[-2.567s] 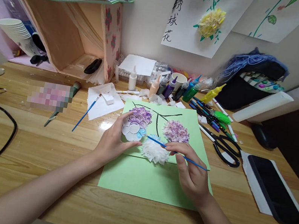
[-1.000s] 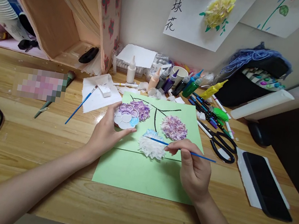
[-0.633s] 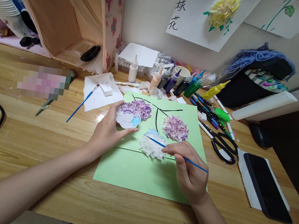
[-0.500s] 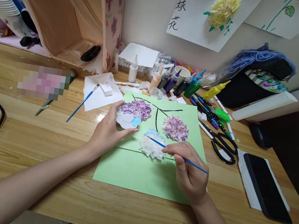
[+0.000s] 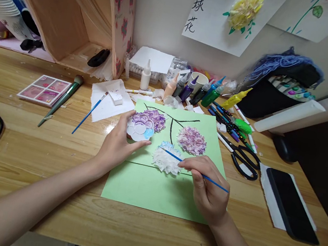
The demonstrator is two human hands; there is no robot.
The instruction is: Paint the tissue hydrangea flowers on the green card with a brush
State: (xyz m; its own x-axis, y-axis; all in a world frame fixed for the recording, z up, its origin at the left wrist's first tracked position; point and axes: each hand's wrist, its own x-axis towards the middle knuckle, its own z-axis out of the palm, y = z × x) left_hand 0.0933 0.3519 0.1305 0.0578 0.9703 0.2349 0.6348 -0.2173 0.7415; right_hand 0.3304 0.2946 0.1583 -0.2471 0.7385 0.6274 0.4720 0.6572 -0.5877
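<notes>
My left hand (image 5: 120, 141) grips a small flower-shaped paint palette (image 5: 139, 129) by its edges, with purple and light blue paint in its wells. Between the fingers of my right hand (image 5: 210, 187) is a thin blue paintbrush (image 5: 215, 182). Its tip lies at the upper part of a white tissue-paper flower (image 5: 166, 163), whose top edge is tinted light blue. The flower sits on green paper (image 5: 152, 190) with black drawn stems. Two purple-and-white flowers are on the same sheet, one to the right (image 5: 192, 141) and one partly hidden behind the palette (image 5: 158, 121).
Paint bottles (image 5: 188, 89) and a paper cup (image 5: 201, 79) line the back. Right of the paper lie black-handled scissors (image 5: 241, 161), pens (image 5: 224, 118) and a black phone (image 5: 293, 205). Leftward are another brush (image 5: 89, 113) on tissue, a makeup palette (image 5: 44, 89) and a green-handled brush (image 5: 61, 101).
The view has shifted very slightly. Both hands keep nearly the same pose, and the brush tip stays at the top of the white flower.
</notes>
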